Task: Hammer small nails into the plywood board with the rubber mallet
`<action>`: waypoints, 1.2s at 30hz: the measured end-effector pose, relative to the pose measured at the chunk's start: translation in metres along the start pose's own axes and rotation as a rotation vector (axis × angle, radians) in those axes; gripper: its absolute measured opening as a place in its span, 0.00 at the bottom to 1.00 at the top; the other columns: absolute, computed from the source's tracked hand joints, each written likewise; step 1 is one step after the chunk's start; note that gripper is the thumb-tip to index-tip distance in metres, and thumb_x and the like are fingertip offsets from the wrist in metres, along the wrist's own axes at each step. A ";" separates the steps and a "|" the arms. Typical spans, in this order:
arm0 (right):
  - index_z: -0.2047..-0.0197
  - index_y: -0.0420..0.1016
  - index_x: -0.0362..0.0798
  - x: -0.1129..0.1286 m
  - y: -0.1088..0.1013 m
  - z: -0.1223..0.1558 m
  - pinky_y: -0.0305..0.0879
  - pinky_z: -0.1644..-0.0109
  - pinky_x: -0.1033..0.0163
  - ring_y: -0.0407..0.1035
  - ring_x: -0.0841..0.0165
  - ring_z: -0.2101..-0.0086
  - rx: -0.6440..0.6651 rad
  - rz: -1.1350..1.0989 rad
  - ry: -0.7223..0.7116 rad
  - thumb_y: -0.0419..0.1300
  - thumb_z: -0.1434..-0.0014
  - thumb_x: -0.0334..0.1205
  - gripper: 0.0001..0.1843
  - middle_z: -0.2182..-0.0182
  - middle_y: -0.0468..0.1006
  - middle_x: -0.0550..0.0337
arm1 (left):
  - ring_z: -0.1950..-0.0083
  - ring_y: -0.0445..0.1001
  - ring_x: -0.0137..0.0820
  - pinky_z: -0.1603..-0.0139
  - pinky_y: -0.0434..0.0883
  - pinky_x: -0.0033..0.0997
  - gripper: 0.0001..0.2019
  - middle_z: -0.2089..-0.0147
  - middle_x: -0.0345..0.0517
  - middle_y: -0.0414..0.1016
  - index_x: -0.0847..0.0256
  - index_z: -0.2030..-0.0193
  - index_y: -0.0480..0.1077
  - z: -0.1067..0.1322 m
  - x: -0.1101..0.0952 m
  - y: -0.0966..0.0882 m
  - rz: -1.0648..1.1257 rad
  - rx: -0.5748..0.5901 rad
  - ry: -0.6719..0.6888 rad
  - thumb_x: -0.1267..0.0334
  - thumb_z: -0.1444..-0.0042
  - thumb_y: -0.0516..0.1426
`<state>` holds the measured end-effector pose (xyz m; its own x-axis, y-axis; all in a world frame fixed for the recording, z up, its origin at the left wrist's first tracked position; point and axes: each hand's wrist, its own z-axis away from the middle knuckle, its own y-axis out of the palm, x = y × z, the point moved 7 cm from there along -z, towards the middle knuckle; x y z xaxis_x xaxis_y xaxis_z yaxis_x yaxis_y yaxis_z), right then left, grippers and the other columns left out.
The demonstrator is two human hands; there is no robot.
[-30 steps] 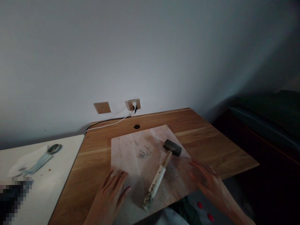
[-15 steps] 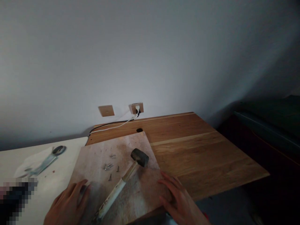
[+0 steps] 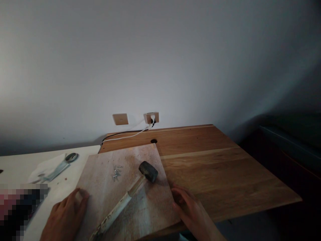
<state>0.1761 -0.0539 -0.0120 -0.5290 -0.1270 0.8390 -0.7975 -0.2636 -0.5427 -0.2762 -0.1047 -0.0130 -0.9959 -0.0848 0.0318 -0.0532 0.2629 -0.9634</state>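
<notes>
A thin wooden board with a stained, pale surface lies across the join of the white table and the brown one. At its left edge is my left hand, fingers curled and thumb bent in against the board. My right hand grips the right edge, fingertips and thumb against the side. Between the hands, a rubber mallet lies slantwise on the board, black head away from me and worn pale handle toward me. Several small screws or nails sit in a loose cluster left of the mallet head.
A roll of tape and a clear plastic packet lie on the white table. The brown wooden table extends right, with a cable hole. Cables run to a wall socket.
The scattered screws or nails now lie closer together, and two that lay nearer me have joined the cluster. The mallet has shifted slightly on the board. Both hands stay at its edges; the view has turned slightly left.
</notes>
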 end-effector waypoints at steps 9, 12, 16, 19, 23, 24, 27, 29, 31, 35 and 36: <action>0.43 0.80 0.48 -0.002 -0.024 -0.002 0.76 0.46 0.54 0.81 0.57 0.53 -0.046 0.050 0.060 0.56 0.34 0.47 0.22 0.49 0.85 0.47 | 0.54 0.81 0.48 0.48 0.78 0.48 0.22 0.43 0.52 0.82 0.59 0.44 0.77 -0.016 -0.040 -0.018 0.069 0.092 -0.117 0.61 0.39 0.48; 0.46 0.80 0.50 -0.026 -0.053 0.002 0.78 0.51 0.55 0.83 0.56 0.57 -0.115 0.065 0.090 0.56 0.35 0.51 0.22 0.53 0.87 0.48 | 0.54 0.82 0.49 0.48 0.78 0.47 0.26 0.52 0.54 0.85 0.62 0.43 0.76 -0.021 -0.069 -0.021 0.165 0.071 -0.148 0.51 0.33 0.45; 0.48 0.80 0.52 -0.067 -0.105 0.018 0.80 0.55 0.54 0.84 0.54 0.60 -0.284 0.176 0.156 0.55 0.37 0.55 0.23 0.59 0.89 0.49 | 0.58 0.83 0.46 0.54 0.79 0.42 0.25 0.58 0.51 0.85 0.59 0.44 0.78 -0.021 -0.117 -0.013 0.269 0.078 -0.038 0.49 0.32 0.46; 0.48 0.79 0.54 -0.089 -0.139 0.034 0.80 0.54 0.54 0.84 0.53 0.58 -0.378 0.249 0.188 0.56 0.38 0.55 0.22 0.59 0.89 0.51 | 0.56 0.84 0.44 0.53 0.80 0.40 0.21 0.55 0.47 0.85 0.55 0.45 0.78 -0.020 -0.147 -0.007 0.347 0.109 0.081 0.51 0.32 0.48; 0.49 0.78 0.54 -0.094 -0.160 0.052 0.79 0.54 0.52 0.83 0.54 0.59 -0.490 0.332 0.173 0.55 0.37 0.56 0.21 0.59 0.87 0.50 | 0.48 0.80 0.49 0.43 0.77 0.52 0.20 0.50 0.51 0.83 0.57 0.46 0.78 -0.031 -0.170 -0.009 0.322 0.049 0.172 0.51 0.30 0.49; 0.51 0.78 0.53 -0.088 -0.161 0.056 0.78 0.53 0.51 0.82 0.53 0.57 -0.548 0.367 0.153 0.55 0.37 0.57 0.21 0.58 0.86 0.49 | 0.46 0.79 0.50 0.42 0.76 0.54 0.20 0.49 0.53 0.82 0.58 0.46 0.77 -0.037 -0.176 -0.011 0.322 0.015 0.194 0.51 0.30 0.50; 0.54 0.78 0.51 -0.062 -0.145 0.059 0.75 0.53 0.51 0.79 0.54 0.59 -0.632 0.405 0.102 0.53 0.32 0.58 0.22 0.61 0.82 0.49 | 0.38 0.74 0.49 0.38 0.74 0.53 0.20 0.39 0.56 0.75 0.58 0.39 0.72 -0.055 -0.203 -0.014 0.379 -0.051 0.322 0.51 0.29 0.51; 0.47 0.78 0.50 -0.043 -0.114 0.048 0.71 0.65 0.57 0.74 0.61 0.72 -0.471 0.322 0.092 0.52 0.29 0.58 0.24 0.73 0.78 0.57 | 0.30 0.67 0.50 0.33 0.70 0.55 0.26 0.28 0.58 0.65 0.56 0.30 0.64 -0.067 -0.229 -0.010 0.418 -0.027 0.463 0.48 0.30 0.55; 0.38 0.75 0.50 -0.021 -0.082 0.035 0.69 0.65 0.59 0.72 0.63 0.75 -0.303 0.238 0.058 0.51 0.27 0.58 0.26 0.76 0.77 0.61 | 0.23 0.55 0.56 0.30 0.65 0.61 0.38 0.22 0.63 0.53 0.57 0.24 0.55 -0.078 -0.256 -0.003 0.443 0.022 0.607 0.44 0.35 0.60; 0.34 0.74 0.55 0.010 -0.039 0.013 0.68 0.64 0.60 0.78 0.60 0.71 -0.080 0.174 0.010 0.53 0.27 0.58 0.27 0.74 0.82 0.59 | 0.20 0.48 0.55 0.26 0.59 0.65 0.46 0.21 0.66 0.49 0.59 0.21 0.46 -0.090 -0.296 0.008 0.497 0.168 0.771 0.50 0.38 0.65; 0.38 0.78 0.55 0.012 -0.036 0.009 0.68 0.64 0.59 0.79 0.59 0.70 -0.088 0.190 0.015 0.54 0.28 0.58 0.25 0.74 0.83 0.57 | 0.21 0.50 0.52 0.25 0.59 0.63 0.43 0.21 0.64 0.52 0.58 0.21 0.47 -0.090 -0.302 0.008 0.520 0.193 0.790 0.55 0.37 0.64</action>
<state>0.2010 -0.0549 0.0182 -0.6762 -0.1525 0.7208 -0.7046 -0.1519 -0.6931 0.0179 0.0099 -0.0065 -0.6575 0.6874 -0.3086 0.3511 -0.0829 -0.9326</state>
